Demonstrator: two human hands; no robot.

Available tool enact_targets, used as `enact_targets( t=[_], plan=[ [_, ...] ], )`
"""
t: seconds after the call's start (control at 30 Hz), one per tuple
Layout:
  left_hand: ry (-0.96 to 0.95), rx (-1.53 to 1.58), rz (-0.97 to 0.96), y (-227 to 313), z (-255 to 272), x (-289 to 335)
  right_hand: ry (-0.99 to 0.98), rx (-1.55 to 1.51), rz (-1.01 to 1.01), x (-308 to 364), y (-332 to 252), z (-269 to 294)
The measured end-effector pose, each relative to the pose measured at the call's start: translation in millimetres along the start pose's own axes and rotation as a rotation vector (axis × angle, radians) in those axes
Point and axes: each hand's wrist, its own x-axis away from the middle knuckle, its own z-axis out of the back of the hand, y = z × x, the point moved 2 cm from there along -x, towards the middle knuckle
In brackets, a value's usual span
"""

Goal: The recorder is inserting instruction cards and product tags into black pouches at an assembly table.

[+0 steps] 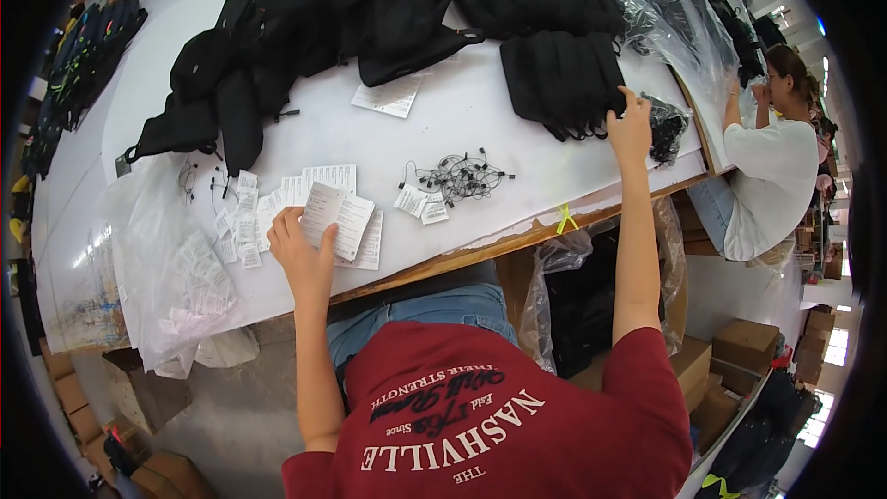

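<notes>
Near the table's front edge, my left hand (303, 254) is closed on a printed white leaflet (339, 215), its thumb on the near side. More leaflets (368, 245) lie under and behind it. My right arm stretches forward, and my right hand (632, 127) grips the right edge of a stack of black fabric pouches (559, 79); some fingertips are hidden against the cloth. Between my hands sits a tangled heap of black tag strings (462, 177), with small white labels (421, 204) beside it.
Black bags (319, 14) are piled along the back. A clear plastic bag of labels (189, 286) hangs over the left front edge. At the right lie a small bag of black pieces (667, 129) and plastic sheeting (661, 0). A co-worker (771, 157) is at the far right.
</notes>
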Motion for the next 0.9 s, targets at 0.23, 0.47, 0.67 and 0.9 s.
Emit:
enact_targets(
  t=[0.23,0.47,0.67,0.9],
  plan=[
    [-0.228,0.394,0.221,23.0,20.8,-8.3,-0.14,-0.545,0.242,43.1,-113.8,20.1],
    [-0.216,0.628,0.188,28.4,30.9,11.3,-0.4,-0.575,0.553,117.5,-226.0,-9.1],
    [-0.222,0.818,0.26,21.1,32.5,30.7,-0.442,-0.473,0.552,121.6,-232.6,-3.8],
    [-0.35,0.898,0.334,25.0,24.7,34.3,-0.533,-0.375,0.636,142.7,-217.4,-20.0]
  ],
)
